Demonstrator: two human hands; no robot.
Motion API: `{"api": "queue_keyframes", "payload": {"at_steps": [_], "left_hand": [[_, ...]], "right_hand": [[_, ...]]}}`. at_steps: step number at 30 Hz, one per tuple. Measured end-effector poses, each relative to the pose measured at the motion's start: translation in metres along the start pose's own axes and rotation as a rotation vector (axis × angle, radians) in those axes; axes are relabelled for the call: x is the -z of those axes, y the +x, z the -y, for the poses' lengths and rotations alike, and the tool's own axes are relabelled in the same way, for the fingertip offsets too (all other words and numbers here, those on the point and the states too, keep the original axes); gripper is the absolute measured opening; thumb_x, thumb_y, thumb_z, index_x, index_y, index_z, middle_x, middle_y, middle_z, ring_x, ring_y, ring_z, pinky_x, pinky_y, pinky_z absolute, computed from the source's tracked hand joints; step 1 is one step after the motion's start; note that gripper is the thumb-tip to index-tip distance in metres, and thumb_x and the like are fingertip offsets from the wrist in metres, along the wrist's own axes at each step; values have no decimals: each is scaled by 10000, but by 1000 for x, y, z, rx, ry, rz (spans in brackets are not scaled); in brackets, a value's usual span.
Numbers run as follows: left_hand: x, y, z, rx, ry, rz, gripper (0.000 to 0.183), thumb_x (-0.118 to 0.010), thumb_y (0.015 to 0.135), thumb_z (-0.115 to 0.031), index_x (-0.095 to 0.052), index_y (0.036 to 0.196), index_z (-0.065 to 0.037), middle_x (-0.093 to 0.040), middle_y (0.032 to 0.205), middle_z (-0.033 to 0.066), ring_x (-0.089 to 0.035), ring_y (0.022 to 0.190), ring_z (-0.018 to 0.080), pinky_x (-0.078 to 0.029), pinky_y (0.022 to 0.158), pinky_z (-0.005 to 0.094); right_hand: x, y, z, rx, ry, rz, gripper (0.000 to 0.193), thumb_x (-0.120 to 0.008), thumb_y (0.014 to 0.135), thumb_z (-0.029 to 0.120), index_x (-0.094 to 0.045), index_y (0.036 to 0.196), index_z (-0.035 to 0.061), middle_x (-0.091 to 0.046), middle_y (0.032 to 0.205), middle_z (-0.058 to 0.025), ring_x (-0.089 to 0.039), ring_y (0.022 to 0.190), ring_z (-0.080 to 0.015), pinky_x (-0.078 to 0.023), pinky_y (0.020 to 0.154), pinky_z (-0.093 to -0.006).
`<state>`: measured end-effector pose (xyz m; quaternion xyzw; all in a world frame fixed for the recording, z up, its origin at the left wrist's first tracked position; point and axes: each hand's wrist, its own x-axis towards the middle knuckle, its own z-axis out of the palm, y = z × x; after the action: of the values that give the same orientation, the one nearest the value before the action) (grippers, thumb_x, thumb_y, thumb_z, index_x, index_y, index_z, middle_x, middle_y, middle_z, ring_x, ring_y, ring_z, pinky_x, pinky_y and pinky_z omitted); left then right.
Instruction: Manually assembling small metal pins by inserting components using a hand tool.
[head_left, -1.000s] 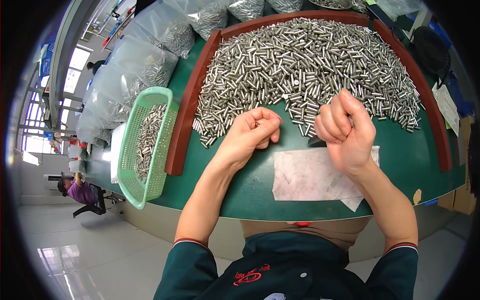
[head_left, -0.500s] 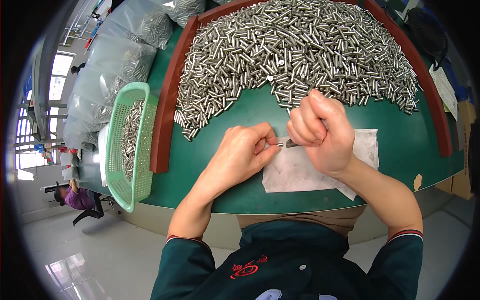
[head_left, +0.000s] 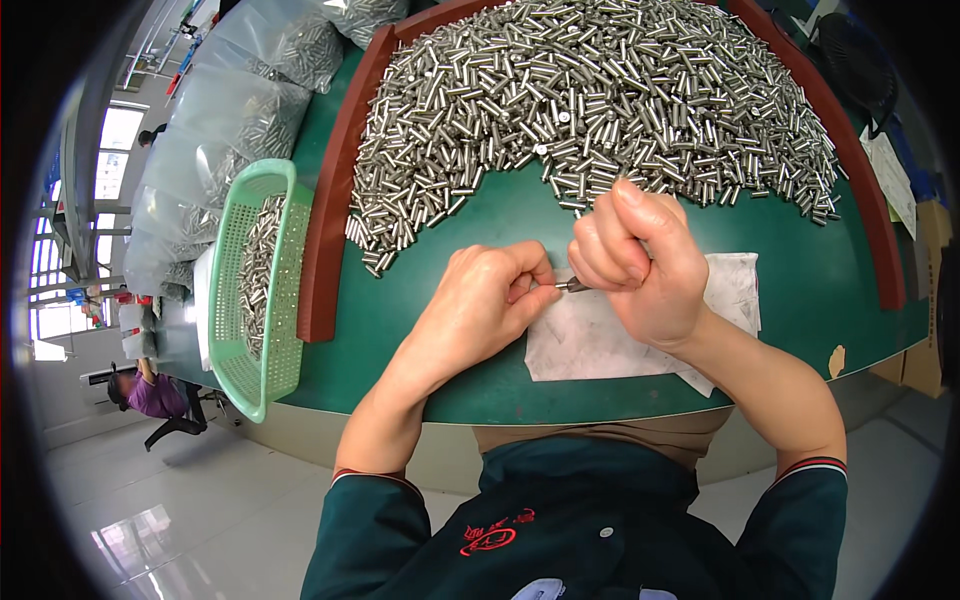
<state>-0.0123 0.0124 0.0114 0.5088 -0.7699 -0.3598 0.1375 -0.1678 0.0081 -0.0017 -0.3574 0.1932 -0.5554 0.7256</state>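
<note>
My left hand (head_left: 478, 305) pinches a small silver metal pin (head_left: 561, 287) between thumb and forefinger, its end pointing to the right. My right hand (head_left: 648, 265) is closed in a fist around a small tool with a dark metal tip (head_left: 574, 285). Most of that tool is hidden inside the fingers. The tip meets the end of the pin, in the gap between the two hands. Below them lies a smudged white sheet (head_left: 572, 352) on the green tabletop (head_left: 480, 395). Beyond my hands spreads a large heap of similar metal pins (head_left: 600, 95).
Red-brown wooden rails (head_left: 322, 240) border the heap. To the left stands a green plastic basket (head_left: 284, 375) holding more pins, with clear bags of pins (head_left: 225, 130) behind it. A black fan (head_left: 853, 65) is at the far right. Another person (head_left: 160, 395) sits farther left.
My right hand has shifted slightly left, bringing the dark tool tip closer against the pin; less of the pin shows. My left hand stays nearly in place, still pinching it.
</note>
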Motion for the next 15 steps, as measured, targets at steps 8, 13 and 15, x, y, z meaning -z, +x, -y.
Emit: {"api": "queue_keyframes", "payload": {"at_steps": [8, 13, 15], "left_hand": [[1, 0, -3, 18, -7, 6, 89, -616, 661, -35, -540, 688, 4, -431, 472, 110, -434, 430, 252, -352, 444, 335], [0, 0, -2, 2, -8, -8, 91, -620, 657, -31, -540, 678, 7, -433, 474, 113, -434, 431, 255, -354, 445, 338], [0, -1, -2, 4, -2, -15, 92, -622, 653, -25, -539, 674, 8, -427, 472, 112, -431, 430, 255, -352, 444, 337]], "right_hand": [[0, -2, -1, -2, -55, 32, 442, -312, 895, 204, -259, 464, 121, -226, 407, 30, -174, 390, -80, -174, 397, -246], [0, -2, -1, 3, -70, 44, 440, -311, 895, 200, -262, 465, 120, -224, 408, 31, -177, 391, -80, -176, 398, -246], [-1, -2, 0, 0, -79, 49, 439, -309, 895, 198, -263, 466, 120, -224, 409, 32, -178, 390, -80, -177, 398, -246]]}}
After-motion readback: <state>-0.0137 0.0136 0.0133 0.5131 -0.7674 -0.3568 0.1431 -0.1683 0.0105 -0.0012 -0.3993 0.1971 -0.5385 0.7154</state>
